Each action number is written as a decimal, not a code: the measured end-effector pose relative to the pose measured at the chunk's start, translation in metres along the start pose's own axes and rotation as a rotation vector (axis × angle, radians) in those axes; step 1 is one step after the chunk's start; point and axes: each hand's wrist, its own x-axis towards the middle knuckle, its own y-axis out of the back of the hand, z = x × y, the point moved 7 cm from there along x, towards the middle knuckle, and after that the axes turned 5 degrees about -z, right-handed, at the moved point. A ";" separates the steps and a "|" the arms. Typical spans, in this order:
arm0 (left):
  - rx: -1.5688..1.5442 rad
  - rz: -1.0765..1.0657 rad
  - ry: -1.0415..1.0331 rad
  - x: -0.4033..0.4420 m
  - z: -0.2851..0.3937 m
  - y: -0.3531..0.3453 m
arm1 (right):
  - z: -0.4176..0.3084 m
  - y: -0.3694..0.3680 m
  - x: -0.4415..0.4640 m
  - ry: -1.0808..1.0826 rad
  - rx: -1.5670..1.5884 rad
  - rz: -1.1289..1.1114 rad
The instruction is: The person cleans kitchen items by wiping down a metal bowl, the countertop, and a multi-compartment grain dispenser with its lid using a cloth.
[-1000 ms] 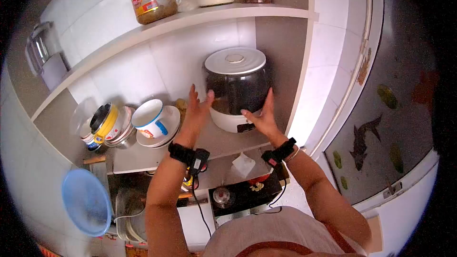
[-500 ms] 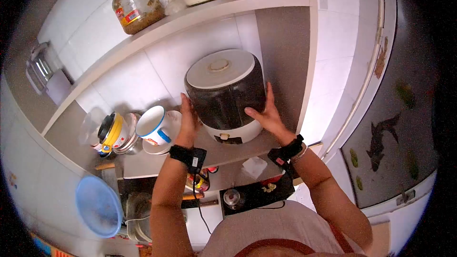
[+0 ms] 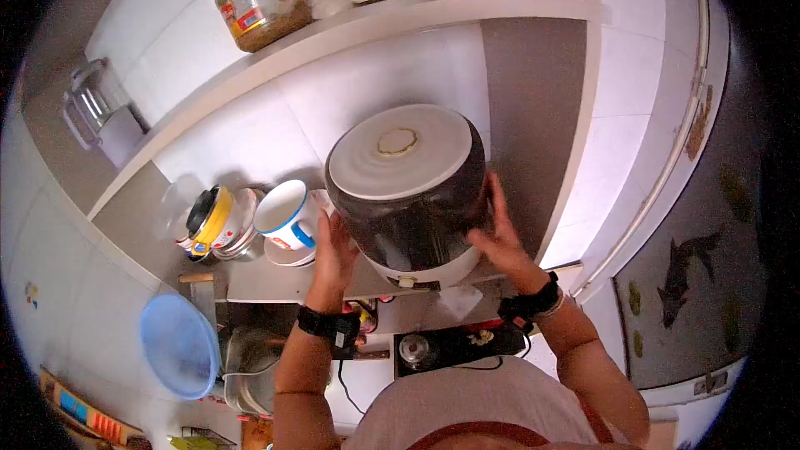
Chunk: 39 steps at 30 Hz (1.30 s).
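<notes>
A large dark round container (image 3: 408, 229) with a white lid and white base is at the front of the middle shelf (image 3: 275, 283). My left hand (image 3: 333, 254) is pressed to its left side, and my right hand (image 3: 500, 237) grips its right side, so it is held between both palms. The container is upright, tilted slightly toward me. Just left of my left hand are a white mug (image 3: 283, 212) with a blue rim and handle on plates, and a yellow and black cup (image 3: 212, 218). Whether the base still touches the shelf I cannot tell.
Glass jars (image 3: 262, 4) stand on the upper shelf (image 3: 375, 25). A blue basin (image 3: 179, 346) is at the lower left, near a clear bin (image 3: 250, 367). Below the shelf is a black stove top (image 3: 450, 350). A blender jug (image 3: 100, 108) stands far left.
Both hands have closed in on the container's sides. It has come forward toward me, looks larger, and now overhangs the shelf's front edge. The view has shifted too.
</notes>
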 end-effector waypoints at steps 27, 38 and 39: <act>-0.110 0.416 -0.144 -0.205 -0.041 -0.018 | 0.078 -0.028 -0.074 -0.335 0.486 -0.177; 0.010 1.043 -0.381 -0.489 -0.045 -0.124 | 0.023 -0.203 -0.189 -0.578 0.753 -0.889; 0.025 1.110 -0.406 -0.511 -0.052 -0.133 | 0.023 -0.220 -0.202 -0.587 0.765 -0.969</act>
